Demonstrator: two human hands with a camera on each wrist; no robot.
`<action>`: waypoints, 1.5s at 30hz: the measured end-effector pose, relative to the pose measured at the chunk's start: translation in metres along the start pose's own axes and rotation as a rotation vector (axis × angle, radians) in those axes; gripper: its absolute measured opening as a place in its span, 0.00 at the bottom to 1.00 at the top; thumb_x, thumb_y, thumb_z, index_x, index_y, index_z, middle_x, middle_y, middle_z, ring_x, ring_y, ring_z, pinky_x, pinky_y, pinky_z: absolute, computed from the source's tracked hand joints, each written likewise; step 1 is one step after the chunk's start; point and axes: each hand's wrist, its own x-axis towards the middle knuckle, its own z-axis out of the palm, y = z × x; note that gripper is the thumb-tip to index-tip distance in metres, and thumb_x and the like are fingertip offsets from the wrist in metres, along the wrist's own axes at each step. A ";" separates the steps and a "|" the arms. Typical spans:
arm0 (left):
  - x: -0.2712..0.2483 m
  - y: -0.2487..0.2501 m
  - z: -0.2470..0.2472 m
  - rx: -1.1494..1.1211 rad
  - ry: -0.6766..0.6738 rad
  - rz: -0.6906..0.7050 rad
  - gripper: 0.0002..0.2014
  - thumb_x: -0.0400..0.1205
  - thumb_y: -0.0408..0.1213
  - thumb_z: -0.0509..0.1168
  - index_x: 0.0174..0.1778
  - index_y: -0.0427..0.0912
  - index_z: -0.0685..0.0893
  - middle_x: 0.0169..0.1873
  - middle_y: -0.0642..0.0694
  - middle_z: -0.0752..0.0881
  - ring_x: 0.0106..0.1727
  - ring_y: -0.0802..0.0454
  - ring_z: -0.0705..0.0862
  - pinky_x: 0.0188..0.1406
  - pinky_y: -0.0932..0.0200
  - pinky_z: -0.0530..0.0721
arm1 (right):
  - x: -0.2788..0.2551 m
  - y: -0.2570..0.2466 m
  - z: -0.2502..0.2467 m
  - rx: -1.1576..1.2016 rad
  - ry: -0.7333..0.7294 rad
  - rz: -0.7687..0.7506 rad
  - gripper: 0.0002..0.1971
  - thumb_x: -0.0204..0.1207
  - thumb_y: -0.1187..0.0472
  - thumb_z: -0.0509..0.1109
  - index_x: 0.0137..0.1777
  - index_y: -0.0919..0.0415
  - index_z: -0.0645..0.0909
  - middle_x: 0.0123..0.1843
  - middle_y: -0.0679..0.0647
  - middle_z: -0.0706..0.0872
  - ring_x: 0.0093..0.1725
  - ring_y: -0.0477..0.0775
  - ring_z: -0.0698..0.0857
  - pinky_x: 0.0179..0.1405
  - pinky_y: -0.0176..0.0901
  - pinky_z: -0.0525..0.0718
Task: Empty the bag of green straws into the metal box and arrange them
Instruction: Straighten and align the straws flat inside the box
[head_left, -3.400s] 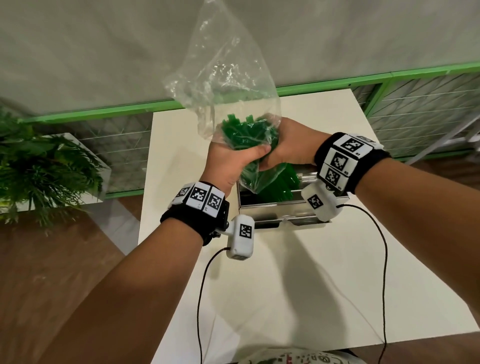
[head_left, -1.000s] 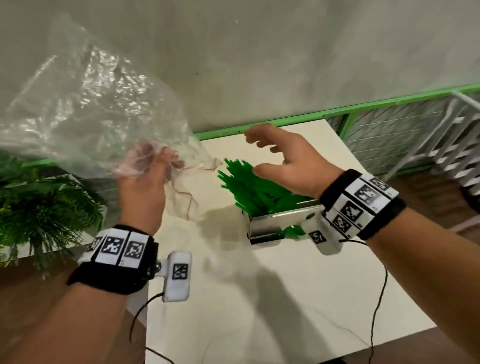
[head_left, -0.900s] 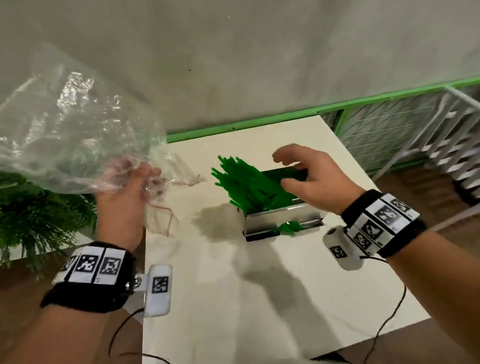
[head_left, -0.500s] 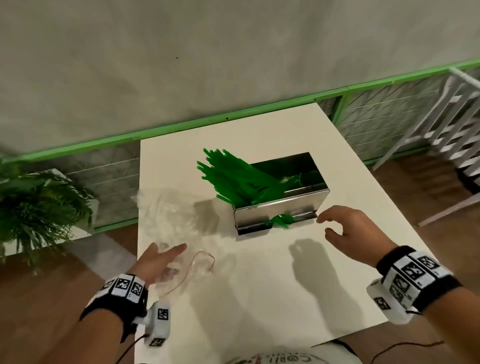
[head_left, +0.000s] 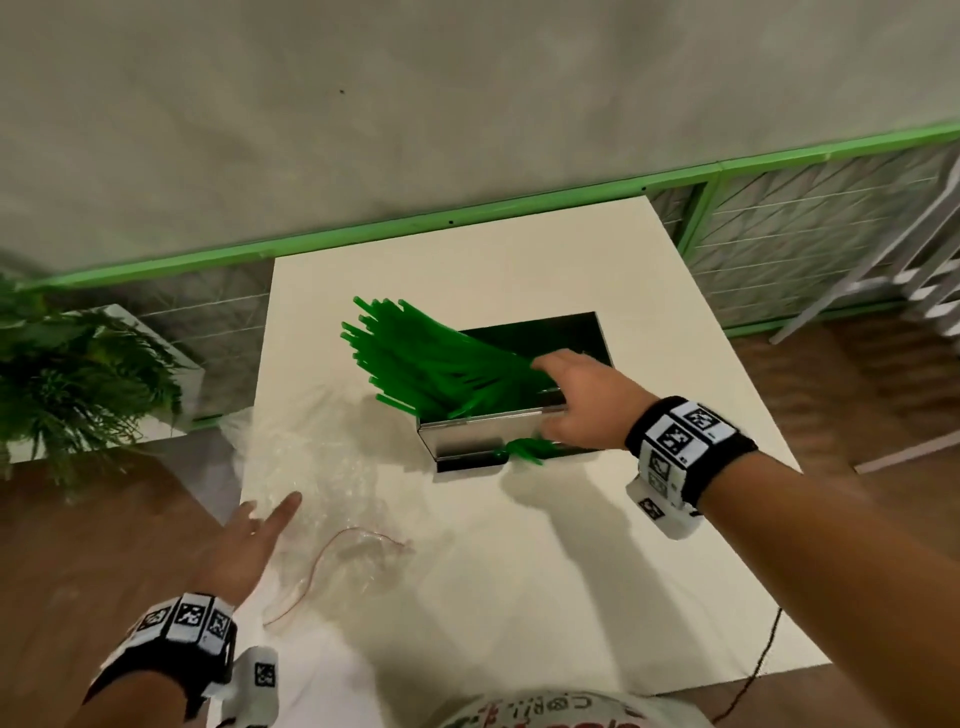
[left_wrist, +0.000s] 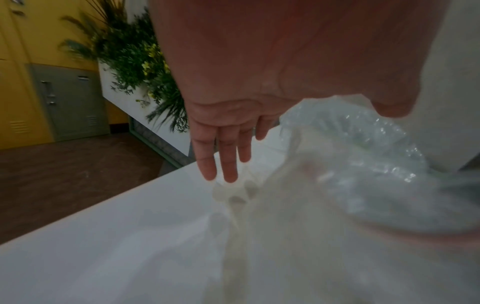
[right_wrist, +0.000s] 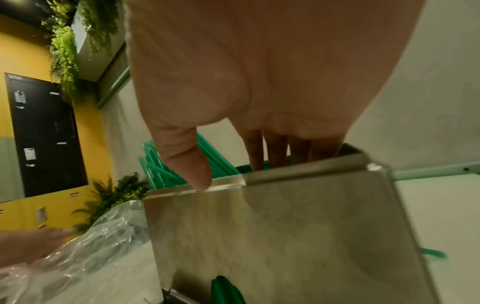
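Both grips were busy at once. Her or his right hand (head_left: 582, 400) reached into the metal box (head_left: 483, 441), fingers (right_wrist: 275, 148) dipping straight down among the green straws (head_left: 431, 358) while the thumb (right_wrist: 187, 160) rested on the near rim; nothing was visibly clasped, so that grip read as relaxed and unclenched. Straight-fingered too, the left hand (head_left: 244, 545) lay flat at the near left edge of the surface (head_left: 519, 571), fingertips (left_wrist: 223, 170) touching the crumpled clear bag (head_left: 322, 467), which lay emptied beside the box on its left. Most straws leaned in a fanned bundle out over the box's left end, their tips above the surface. A few green pieces showed at the slot along the box's front base. A potted plant (head_left: 67, 379) stood left of the surface.
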 end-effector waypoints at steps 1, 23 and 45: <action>-0.004 0.003 -0.003 0.005 0.062 0.045 0.57 0.61 0.87 0.61 0.76 0.47 0.74 0.71 0.41 0.82 0.70 0.35 0.82 0.75 0.30 0.75 | 0.010 -0.002 0.002 -0.010 -0.045 -0.004 0.42 0.71 0.49 0.75 0.84 0.59 0.64 0.80 0.57 0.72 0.76 0.59 0.74 0.73 0.50 0.76; -0.055 0.134 0.048 -0.163 0.132 0.224 0.36 0.84 0.54 0.70 0.86 0.50 0.65 0.85 0.46 0.68 0.81 0.44 0.72 0.74 0.53 0.68 | 0.051 0.005 0.025 -0.085 -0.168 -0.019 0.44 0.66 0.42 0.74 0.81 0.59 0.66 0.65 0.60 0.74 0.63 0.64 0.80 0.58 0.55 0.85; -0.115 0.163 0.045 -0.337 0.206 0.479 0.27 0.87 0.46 0.67 0.82 0.54 0.68 0.80 0.57 0.69 0.76 0.59 0.75 0.54 0.73 0.75 | 0.083 0.014 0.005 -0.080 -0.172 -0.046 0.22 0.72 0.75 0.65 0.63 0.57 0.85 0.59 0.59 0.87 0.58 0.63 0.87 0.56 0.51 0.88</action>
